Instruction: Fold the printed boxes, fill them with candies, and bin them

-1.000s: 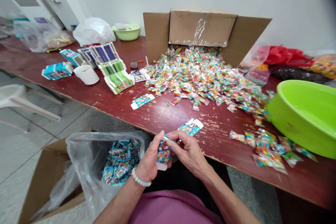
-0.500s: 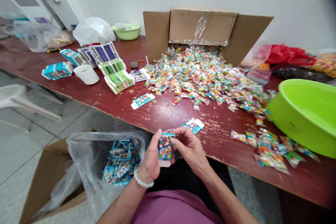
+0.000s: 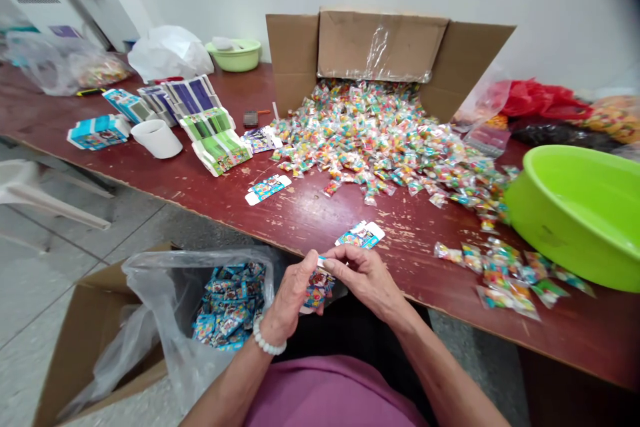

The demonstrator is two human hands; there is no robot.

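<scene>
My left hand, with a white bead bracelet at the wrist, grips a small blue printed candy box just off the table's front edge. At the top of that box, my right hand pinches the end flap between thumb and fingers. Part of the box is hidden behind my fingers. Just beyond my right hand a flat blue carton lies on the table, and another flat carton lies further left. Below and left of my hands, a plastic-lined cardboard box holds many filled blue boxes.
A heap of wrapped candies spills from an open cardboard box. To the right stand a green basin and loose candy packets. Banded carton stacks and a white roll sit at left, near a white stool.
The small box has tilted in my left hand, and more of it is now covered by my fingers. My right fingers have shifted slightly onto its top flap. The whole view has moved a little.
</scene>
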